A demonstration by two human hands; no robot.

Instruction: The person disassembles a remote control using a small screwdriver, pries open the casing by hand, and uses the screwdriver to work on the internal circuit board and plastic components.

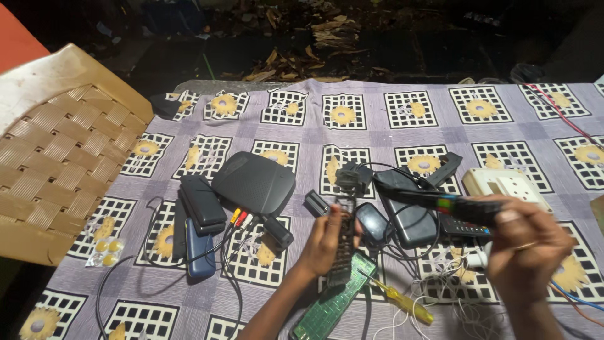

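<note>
My left hand [319, 244] holds a dark, narrow remote-control body [343, 242] upright above the cloth. On top of it sits a small black block [352, 176]. My right hand [528, 252] grips the handle of a long black tool [440, 201] with a coloured band. The tool's shaft points left, toward the top of the remote. Just below the remote lie a green circuit board [330, 305] and a yellow-handled screwdriver [402, 303].
A purple patterned cloth [377, 132] covers the table. On it lie a black router [255, 182], dark boxes [201, 201], a blue phone [200, 255], a white socket board [503, 182], another remote [462, 228] and white wires [440, 296]. A woven chair [56, 157] stands at left.
</note>
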